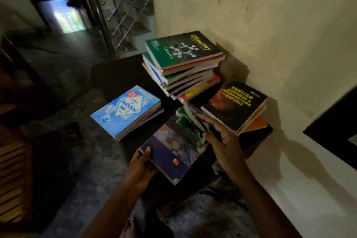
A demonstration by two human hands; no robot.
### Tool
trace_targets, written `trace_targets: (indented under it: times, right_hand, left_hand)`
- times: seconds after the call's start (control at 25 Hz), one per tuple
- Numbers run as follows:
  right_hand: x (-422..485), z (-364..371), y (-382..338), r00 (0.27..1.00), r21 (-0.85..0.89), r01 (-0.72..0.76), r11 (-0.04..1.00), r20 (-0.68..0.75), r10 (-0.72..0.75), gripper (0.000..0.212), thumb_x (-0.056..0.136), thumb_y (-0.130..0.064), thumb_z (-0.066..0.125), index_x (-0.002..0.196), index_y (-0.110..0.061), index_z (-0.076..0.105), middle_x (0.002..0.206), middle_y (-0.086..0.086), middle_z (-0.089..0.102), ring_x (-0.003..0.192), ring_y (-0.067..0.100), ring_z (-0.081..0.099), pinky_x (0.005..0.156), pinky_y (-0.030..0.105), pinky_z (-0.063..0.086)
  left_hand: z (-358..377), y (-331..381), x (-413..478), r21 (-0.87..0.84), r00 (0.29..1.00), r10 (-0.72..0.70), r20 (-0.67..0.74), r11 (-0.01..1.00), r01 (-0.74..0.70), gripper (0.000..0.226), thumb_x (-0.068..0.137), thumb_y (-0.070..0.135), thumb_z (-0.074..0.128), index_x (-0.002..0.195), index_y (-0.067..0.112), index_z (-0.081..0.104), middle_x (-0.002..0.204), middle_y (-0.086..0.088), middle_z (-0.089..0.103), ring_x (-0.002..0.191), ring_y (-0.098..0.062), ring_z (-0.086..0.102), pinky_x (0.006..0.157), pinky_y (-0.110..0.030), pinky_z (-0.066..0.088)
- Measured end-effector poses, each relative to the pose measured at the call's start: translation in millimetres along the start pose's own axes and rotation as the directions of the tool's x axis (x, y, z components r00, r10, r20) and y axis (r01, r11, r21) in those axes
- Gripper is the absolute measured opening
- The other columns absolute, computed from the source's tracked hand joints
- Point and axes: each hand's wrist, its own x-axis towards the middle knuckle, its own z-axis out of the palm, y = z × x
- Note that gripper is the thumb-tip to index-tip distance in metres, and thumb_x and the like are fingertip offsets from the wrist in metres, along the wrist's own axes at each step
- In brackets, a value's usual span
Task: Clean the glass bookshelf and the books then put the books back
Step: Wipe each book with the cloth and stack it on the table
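Left hand grips the blue book by its near corner, right hand beside it curls its fingers round the cloth — book-wiping step, I'd say, and next calls for sweeping cloth across the cover, book held steady.

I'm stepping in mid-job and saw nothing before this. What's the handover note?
Left hand holds the blue book by its left edge. Right hand grips the cloth beside that book.
On the table: Chemistry stack, Law pile, English pile.
Done: books are out on the table; which are wiped cannot be told.
Left: finish wiping, clean the shelf (not in view), put the books back.
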Motion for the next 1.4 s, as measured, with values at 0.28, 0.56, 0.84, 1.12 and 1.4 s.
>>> trace_targets:
  times: [0.28, 0.56, 0.84, 1.12, 1.4]
  right_hand:
    - [37, 48, 67, 0.986, -0.322, -0.083, 0.943, 0.112, 0.125, 0.045, 0.093, -0.001, 0.048, 0.135, -0.017, 0.049, 0.138, -0.001, 0.049, 0.128, 0.015, 0.045, 0.102, 0.024, 0.038]
    - [14, 95, 121, 0.963, -0.77, 0.131, 0.625, 0.249, 0.105, 0.052, 0.086, -0.012, 0.045, 0.138, -0.018, 0.045, 0.148, 0.01, 0.036, 0.135, 0.03, 0.035, 0.108, 0.044, 0.031]
    - [-77, 147, 98, 0.834, -0.483, 0.379, 0.789, 0.548, -0.065, 0.051, 0.082, -0.015, 0.041, 0.131, -0.028, 0.052, 0.14, -0.002, 0.048, 0.13, 0.016, 0.044, 0.108, 0.038, 0.032]
    - [-52, 90, 41, 0.975, -0.014, -0.203, 0.979, 0.091, 0.203, 0.055, 0.092, 0.005, 0.046, 0.113, -0.046, 0.046, 0.116, -0.032, 0.046, 0.106, -0.014, 0.05, 0.087, 0.002, 0.037]
    - [-32, 34, 11, 0.956, 0.209, -0.149, 0.966, -0.218, 0.195, 0.05, 0.093, 0.0, 0.048, 0.106, -0.048, 0.048, 0.11, -0.028, 0.052, 0.102, -0.006, 0.052, 0.084, 0.013, 0.041]
  left_hand:
    - [-54, -17, -25, -0.03, 0.978, -0.17, -0.118, 0.985, 0.168, 0.037, 0.084, 0.023, 0.063, 0.116, 0.008, 0.055, 0.078, -0.01, 0.073, 0.071, -0.025, 0.07, 0.052, -0.035, 0.058]
    - [-53, -11, -28, 0.007, 0.968, -0.207, -0.144, 0.978, 0.211, 0.032, 0.096, 0.038, 0.043, 0.096, 0.012, 0.061, 0.073, -0.008, 0.073, 0.066, -0.024, 0.07, 0.053, -0.036, 0.057]
    - [-52, -7, -32, -0.112, 0.965, -0.252, -0.077, 0.964, 0.242, 0.061, 0.094, 0.056, 0.028, 0.103, 0.007, 0.062, 0.085, -0.017, 0.071, 0.088, -0.032, 0.061, 0.073, -0.041, 0.046]
    - [-19, 4, -37, 0.06, 0.982, -0.11, -0.154, 0.991, 0.12, 0.022, 0.097, 0.02, 0.046, 0.111, 0.009, 0.058, 0.091, -0.012, 0.065, 0.078, -0.024, 0.063, 0.06, -0.037, 0.055]
    - [7, 18, -48, 0.632, 0.598, 0.653, 0.464, 0.229, -0.74, 0.032, 0.093, 0.015, 0.048, 0.119, 0.032, 0.057, 0.117, 0.002, 0.065, 0.106, -0.004, 0.056, 0.098, -0.016, 0.041]
